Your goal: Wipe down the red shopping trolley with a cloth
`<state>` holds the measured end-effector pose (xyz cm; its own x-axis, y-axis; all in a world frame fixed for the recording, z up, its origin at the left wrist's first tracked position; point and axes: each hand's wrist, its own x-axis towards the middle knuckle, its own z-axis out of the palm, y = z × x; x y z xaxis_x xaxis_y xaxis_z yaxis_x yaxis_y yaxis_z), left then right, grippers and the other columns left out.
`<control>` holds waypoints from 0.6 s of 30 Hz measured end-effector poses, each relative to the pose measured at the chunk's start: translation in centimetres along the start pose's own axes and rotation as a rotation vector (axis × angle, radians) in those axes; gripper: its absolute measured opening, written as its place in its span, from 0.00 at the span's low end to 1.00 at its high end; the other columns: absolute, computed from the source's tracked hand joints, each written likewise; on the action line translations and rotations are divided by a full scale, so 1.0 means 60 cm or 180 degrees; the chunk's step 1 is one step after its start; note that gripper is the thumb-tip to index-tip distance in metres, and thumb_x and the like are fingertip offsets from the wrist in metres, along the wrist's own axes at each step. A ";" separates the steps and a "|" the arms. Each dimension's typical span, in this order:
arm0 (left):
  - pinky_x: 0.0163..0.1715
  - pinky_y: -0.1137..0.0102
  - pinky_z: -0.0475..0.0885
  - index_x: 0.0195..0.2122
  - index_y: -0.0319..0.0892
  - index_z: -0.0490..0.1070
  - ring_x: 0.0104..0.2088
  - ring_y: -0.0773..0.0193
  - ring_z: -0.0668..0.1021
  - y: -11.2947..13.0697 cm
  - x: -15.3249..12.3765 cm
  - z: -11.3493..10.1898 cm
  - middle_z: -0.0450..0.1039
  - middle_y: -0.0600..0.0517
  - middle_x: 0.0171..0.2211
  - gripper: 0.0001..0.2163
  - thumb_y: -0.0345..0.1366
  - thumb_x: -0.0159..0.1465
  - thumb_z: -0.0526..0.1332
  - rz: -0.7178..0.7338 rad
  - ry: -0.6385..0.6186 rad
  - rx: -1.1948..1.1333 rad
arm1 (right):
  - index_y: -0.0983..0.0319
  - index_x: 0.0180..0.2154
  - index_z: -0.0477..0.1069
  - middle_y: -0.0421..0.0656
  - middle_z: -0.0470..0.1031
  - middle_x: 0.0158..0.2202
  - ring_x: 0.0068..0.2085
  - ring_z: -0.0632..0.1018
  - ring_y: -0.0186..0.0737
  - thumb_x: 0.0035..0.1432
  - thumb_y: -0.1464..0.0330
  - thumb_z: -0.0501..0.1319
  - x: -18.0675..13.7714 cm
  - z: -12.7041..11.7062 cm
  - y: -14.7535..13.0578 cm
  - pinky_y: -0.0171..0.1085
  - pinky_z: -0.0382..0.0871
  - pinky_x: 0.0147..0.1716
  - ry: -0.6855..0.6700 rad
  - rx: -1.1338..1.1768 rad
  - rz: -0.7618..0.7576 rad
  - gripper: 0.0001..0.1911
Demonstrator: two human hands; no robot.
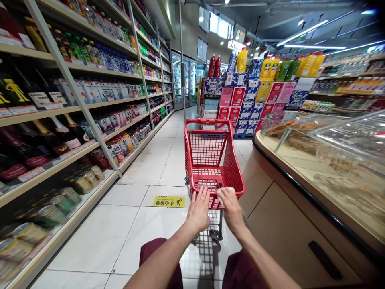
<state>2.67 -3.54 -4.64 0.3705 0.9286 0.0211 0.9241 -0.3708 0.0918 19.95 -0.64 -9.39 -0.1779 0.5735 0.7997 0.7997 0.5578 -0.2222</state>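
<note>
A red plastic shopping cart [215, 156] stands before my knees, its basket holding no goods. My left hand [199, 210] lies at the near rim of the basket, fingers stretched forward and nothing seen in them. Beside it, at the right part of the same rim, my right hand [231, 210] is closed on a crumpled white cloth [221, 193]. Most of the cloth is hidden under the fingers. Below the basket, a caster wheel [215, 235] shows between my forearms. A thin pole [182, 76] rises from the cart's left side.
Shelves [90, 106] of bottles and cans line the left. At right stands a wooden counter [279, 200] with clear covers over food. Stacked drink cartons [249, 106] topped with bottles stand ahead. A yellow caution sticker [169, 201] is on the tiled floor [126, 228].
</note>
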 end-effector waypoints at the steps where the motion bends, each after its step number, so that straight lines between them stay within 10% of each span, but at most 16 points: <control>1: 0.60 0.56 0.39 0.62 0.33 0.36 0.63 0.58 0.36 -0.001 0.001 0.000 0.32 0.47 0.64 0.39 0.33 0.49 0.53 0.0020 0.0008 0.0011 | 0.60 0.46 0.68 0.46 0.70 0.49 0.55 0.65 0.40 0.55 0.78 0.45 0.002 0.009 -0.017 0.48 0.59 0.54 -0.0071 0.0028 -0.0080 0.21; 6: 0.60 0.57 0.39 0.62 0.34 0.38 0.63 0.59 0.38 -0.008 0.001 -0.003 0.34 0.47 0.64 0.39 0.33 0.49 0.53 0.0051 0.0050 -0.0035 | 0.59 0.47 0.67 0.47 0.69 0.50 0.52 0.68 0.46 0.51 0.73 0.53 0.041 -0.009 -0.026 0.52 0.56 0.53 -0.0721 0.0116 0.0196 0.19; 12: 0.60 0.56 0.38 0.61 0.34 0.45 0.63 0.57 0.43 0.007 -0.001 -0.028 0.40 0.46 0.64 0.37 0.32 0.48 0.54 -0.0056 0.0134 -0.0742 | 0.63 0.39 0.69 0.45 0.75 0.35 0.35 0.75 0.41 0.49 0.68 0.50 0.092 -0.075 0.010 0.38 0.69 0.35 -0.0393 0.1495 0.2026 0.16; 18: 0.45 0.63 0.65 0.40 0.40 0.70 0.41 0.58 0.73 0.043 0.017 -0.043 0.74 0.48 0.37 0.15 0.36 0.53 0.53 -0.0725 0.0526 -0.3188 | 0.64 0.36 0.68 0.44 0.74 0.32 0.33 0.74 0.40 0.47 0.66 0.53 0.091 -0.075 -0.034 0.39 0.68 0.35 -0.0433 0.1846 0.2334 0.14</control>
<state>5.20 -3.53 -1.80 0.1096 0.9936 0.0289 0.4422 -0.0748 0.8938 19.94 -1.33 -2.08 0.1617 0.9443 0.2867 0.3352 0.2207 -0.9159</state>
